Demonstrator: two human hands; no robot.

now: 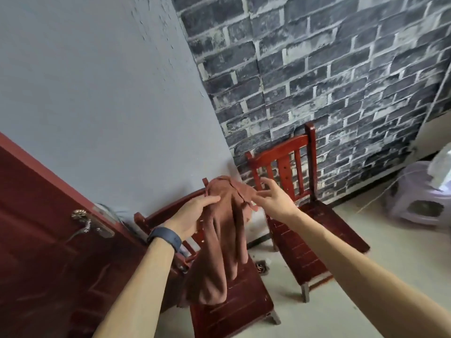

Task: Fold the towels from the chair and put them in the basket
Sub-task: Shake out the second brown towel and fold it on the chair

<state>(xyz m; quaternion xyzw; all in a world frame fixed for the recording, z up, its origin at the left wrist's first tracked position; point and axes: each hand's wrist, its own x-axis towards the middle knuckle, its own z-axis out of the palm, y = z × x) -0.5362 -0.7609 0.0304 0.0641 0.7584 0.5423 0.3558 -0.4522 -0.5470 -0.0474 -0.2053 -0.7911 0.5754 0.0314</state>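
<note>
- The towel (219,252) is reddish brown, of 1 plain colour, with a soft and matt surface.
- It is not spread flat. It hangs down as a long, bunched strip with deep vertical folds, and its top part is gathered into a small heap.
- A loose corner with a wavy edge stands out to the right at the top.
- The towel is held up in the air in front of the near chair (234,311). Its lower end hangs before the seat, and I cannot tell if it touches the seat.
- The left hand (195,215) grips the towel near its top, with the fingers curled over the cloth and the thumb side toward the camera.
- A dark blue wristband (167,239) is on the left wrist.
- The right hand (273,198) is spread wide, fingers mostly straight, and the fingertips reach the loose corner at the top right. It is not clear whether they pinch it.
- A second chair (305,167) of the same red wood stands just beside the first one, against the wall with grey brick pattern (329,69).
- On the left is a dark red door (36,228) with a metal handle (85,223).
- On the right, on the pale floor, stands a light lilac plastic stool (419,198).
</note>
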